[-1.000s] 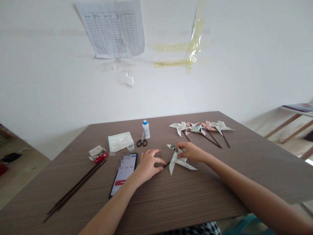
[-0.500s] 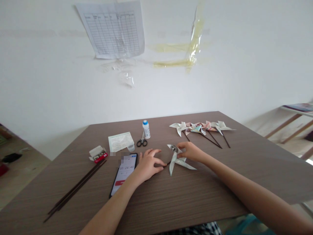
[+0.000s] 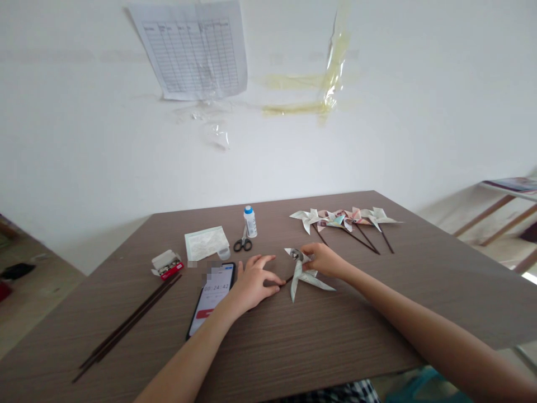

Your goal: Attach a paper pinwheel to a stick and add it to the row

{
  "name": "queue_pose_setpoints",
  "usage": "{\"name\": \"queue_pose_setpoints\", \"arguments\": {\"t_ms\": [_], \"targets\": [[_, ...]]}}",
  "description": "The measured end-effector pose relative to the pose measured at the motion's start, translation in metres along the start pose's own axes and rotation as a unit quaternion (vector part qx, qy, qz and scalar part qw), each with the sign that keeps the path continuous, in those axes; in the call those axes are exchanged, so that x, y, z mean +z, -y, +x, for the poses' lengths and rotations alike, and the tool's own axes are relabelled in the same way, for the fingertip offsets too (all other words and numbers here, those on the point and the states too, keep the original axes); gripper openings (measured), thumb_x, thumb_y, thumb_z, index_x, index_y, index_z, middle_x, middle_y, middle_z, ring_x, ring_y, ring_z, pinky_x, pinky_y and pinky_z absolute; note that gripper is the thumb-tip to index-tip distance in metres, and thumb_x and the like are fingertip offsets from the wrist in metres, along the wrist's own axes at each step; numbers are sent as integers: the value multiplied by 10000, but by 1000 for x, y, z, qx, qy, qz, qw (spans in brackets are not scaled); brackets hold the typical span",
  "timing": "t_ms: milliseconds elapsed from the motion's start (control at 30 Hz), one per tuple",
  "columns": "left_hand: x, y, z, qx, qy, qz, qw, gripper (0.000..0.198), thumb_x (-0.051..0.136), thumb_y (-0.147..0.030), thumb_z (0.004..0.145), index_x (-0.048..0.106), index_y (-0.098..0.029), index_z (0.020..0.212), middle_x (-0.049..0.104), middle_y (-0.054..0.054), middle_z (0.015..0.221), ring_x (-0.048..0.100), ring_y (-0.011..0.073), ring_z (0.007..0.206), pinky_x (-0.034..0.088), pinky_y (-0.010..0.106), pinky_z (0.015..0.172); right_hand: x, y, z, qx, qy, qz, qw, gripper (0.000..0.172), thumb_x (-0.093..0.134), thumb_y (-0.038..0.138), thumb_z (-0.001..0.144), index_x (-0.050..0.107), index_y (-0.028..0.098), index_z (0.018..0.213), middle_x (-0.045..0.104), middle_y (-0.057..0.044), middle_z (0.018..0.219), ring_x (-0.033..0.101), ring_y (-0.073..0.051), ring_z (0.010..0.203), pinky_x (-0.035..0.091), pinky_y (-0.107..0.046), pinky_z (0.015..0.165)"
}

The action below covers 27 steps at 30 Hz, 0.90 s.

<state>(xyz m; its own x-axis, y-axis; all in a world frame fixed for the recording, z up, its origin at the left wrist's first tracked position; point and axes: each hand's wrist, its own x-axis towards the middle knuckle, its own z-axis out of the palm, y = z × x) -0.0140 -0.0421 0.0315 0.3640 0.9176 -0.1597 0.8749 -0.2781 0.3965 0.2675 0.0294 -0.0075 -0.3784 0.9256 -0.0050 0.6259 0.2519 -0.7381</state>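
Observation:
A paper pinwheel [image 3: 302,274] lies on the brown table [image 3: 335,336] in front of me. My right hand [image 3: 325,260] pinches its centre, fingers closed on the paper. My left hand [image 3: 254,282] rests just left of it, thumb and fingers closed on the dark stick [image 3: 287,279] that runs under the pinwheel. Most of that stick is hidden by the hand.
A phone [image 3: 212,296] with a timer lies by my left wrist. Several finished pinwheels [image 3: 346,219] lie at the back right. Scissors [image 3: 243,243], a glue bottle [image 3: 250,221], a paper stack [image 3: 206,243], a small red box [image 3: 168,264] and dark sticks [image 3: 126,327] lie to the left.
Almost nothing moved; both hands stay on the pinwheel and its stick. The phone timer has advanced by two seconds.

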Motion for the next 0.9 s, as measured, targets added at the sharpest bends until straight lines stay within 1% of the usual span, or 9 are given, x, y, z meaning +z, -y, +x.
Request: {"name": "queue_pose_setpoints", "arguments": {"t_ms": [200,333,433,567,667,767,900], "targets": [[-3,-6,-1,-12,11,12,1000,286,935,-237,1092,1045,-425,1277,602,65,2017,417,560,1926,254,999,1505,2,-1,6,3,16,10,1000,169,855,125,755,848,241,877,948,-34,1026,867,-337,1098,619,-384,986],[-2,-6,-2,-10,9,5,1000,278,938,-229,1087,1047,-416,1261,610,79,2010,422,563,1923,248,1005,1503,5,-3,10,16,12,33,999,211,834,120,715,861,237,888,946,-28,1013,859,-339,1096,631,-381,979],[-1,-5,-3,-5,7,-6,1000,265,938,-212,1084,1047,-396,1240,609,81,2010,419,562,1925,230,1004,1511,7,-2,14,36,15,61,997,236,825,115,678,862,225,884,924,-14,963,841,-318,1037,624,-363,925],[0,-3,-3,3,13,-13,1000,244,931,-203,1084,1038,-377,1217,596,74,2020,389,564,1940,210,1017,1507,8,1,17,51,10,75,996,197,845,115,649,836,217,816,863,6,841,794,-272,910,589,-323,827],[0,-4,-3,3,18,-6,1000,241,931,-196,1081,1034,-376,1205,595,71,2020,380,572,1941,217,1031,1493,8,5,17,48,5,81,996,185,914,137,658,863,219,816,827,14,775,779,-257,872,590,-310,818],[0,-6,-3,8,11,-1,1000,240,916,-185,1086,1033,-362,1198,599,77,2018,390,580,1935,217,1035,1488,8,10,17,43,2,88,995,191,964,142,670,884,223,824,796,20,732,773,-253,850,598,-311,824],[1,-6,-3,8,9,0,1000,253,906,-180,1089,1033,-365,1203,600,71,2018,392,580,1935,209,1037,1487,9,13,16,40,-2,90,995,159,984,166,697,896,224,817,743,40,667,728,-228,775,572,-295,762]]}}
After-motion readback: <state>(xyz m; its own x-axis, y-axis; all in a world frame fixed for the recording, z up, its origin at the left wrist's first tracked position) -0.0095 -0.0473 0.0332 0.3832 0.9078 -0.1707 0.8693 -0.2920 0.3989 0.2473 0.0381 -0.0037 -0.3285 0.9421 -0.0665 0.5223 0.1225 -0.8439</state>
